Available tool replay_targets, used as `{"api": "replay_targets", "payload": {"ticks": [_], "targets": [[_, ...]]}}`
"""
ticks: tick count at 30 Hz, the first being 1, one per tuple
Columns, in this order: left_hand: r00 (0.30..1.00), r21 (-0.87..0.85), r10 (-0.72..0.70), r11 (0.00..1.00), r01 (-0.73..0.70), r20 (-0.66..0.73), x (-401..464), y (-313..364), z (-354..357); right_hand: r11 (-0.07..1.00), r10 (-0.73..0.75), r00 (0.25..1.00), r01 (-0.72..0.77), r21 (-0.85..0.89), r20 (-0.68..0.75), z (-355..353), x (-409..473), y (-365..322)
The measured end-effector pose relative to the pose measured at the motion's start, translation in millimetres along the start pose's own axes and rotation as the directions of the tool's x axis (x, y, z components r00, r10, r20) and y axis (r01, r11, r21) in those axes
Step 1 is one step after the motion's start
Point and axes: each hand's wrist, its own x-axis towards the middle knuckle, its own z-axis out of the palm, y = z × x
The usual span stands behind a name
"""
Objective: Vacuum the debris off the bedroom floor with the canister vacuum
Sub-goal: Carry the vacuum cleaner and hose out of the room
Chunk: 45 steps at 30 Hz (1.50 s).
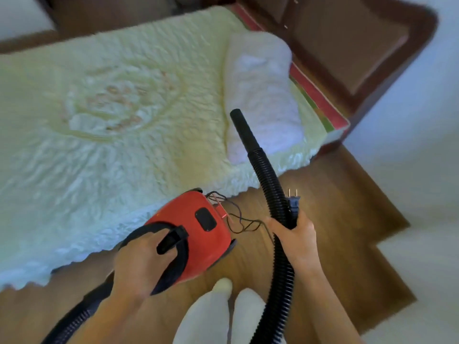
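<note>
A red canister vacuum (pixel 198 227) hangs just above the wooden floor (pixel 330 219) beside the bed, carried by its black top handle. My left hand (pixel 141 259) is closed around that handle. My right hand (pixel 294 235) grips the black ribbed hose (pixel 272 192) together with the power plug (pixel 294 201), whose two prongs point up. The hose's smooth nozzle end (pixel 242 125) points up over the bed. A thin black cord (pixel 244 223) dangles loosely between the vacuum and my right hand. No debris shows on the floor in this blurred frame.
A bed with a cream quilted cover (pixel 111 115) and a white pillow (pixel 260 95) fills the left and centre. A dark wooden headboard (pixel 347 53) stands at the upper right. White walls (pixel 417 150) bound the floor on the right. My feet in light socks (pixel 223 309) are at the bottom.
</note>
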Motion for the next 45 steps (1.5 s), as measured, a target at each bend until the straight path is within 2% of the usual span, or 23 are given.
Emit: {"api": "replay_targets", "payload": {"ticks": [3, 5, 10, 15, 18, 23, 31, 37, 42, 45], "targets": [[0.986, 0.085, -0.068, 0.993, 0.081, -0.15, -43, -21, -25, 0.998, -0.055, 0.986, 0.055, 0.006, 0.156, 16, -7, -29], [0.96, 0.078, -0.163, 0.98, 0.185, -0.229, -77, -34, -37, 0.995, -0.097, 0.954, 0.102, -0.004, 0.282, 37, -17, -45], [0.801, -0.005, -0.372, 0.908, 0.419, -0.469, -163, -69, -75, 0.963, -0.23, 0.801, 0.27, 0.011, 0.553, 112, -70, -84], [0.641, -0.069, -0.629, 0.735, 0.674, -0.439, -234, -130, -103, 0.916, -0.323, 0.605, 0.393, 0.079, 0.728, 204, -136, -115], [0.536, -0.131, -0.751, 0.62, 0.774, -0.386, -266, -179, -116, 0.893, -0.334, 0.506, 0.439, 0.096, 0.795, 270, -174, -123], [0.427, -0.172, -0.832, 0.507, 0.845, -0.354, -312, -271, -139, 0.871, -0.291, 0.403, 0.486, 0.067, 0.868, 394, -239, -117], [0.328, -0.245, -0.834, 0.464, 0.851, -0.443, -352, -398, -185, 0.872, -0.232, 0.337, 0.487, 0.042, 0.912, 547, -328, -114], [0.171, -0.372, -0.9, 0.33, 0.868, -0.4, -335, -491, -236, 0.859, -0.225, 0.255, 0.508, 0.068, 0.94, 664, -372, -133], [0.102, -0.399, -0.909, 0.275, 0.875, -0.403, -308, -571, -292, 0.875, -0.252, 0.237, 0.471, 0.116, 0.938, 777, -400, -171], [0.094, -0.376, -0.881, 0.292, 0.879, -0.463, -288, -618, -331, 0.874, -0.29, 0.254, 0.463, 0.147, 0.923, 838, -410, -201]]}}
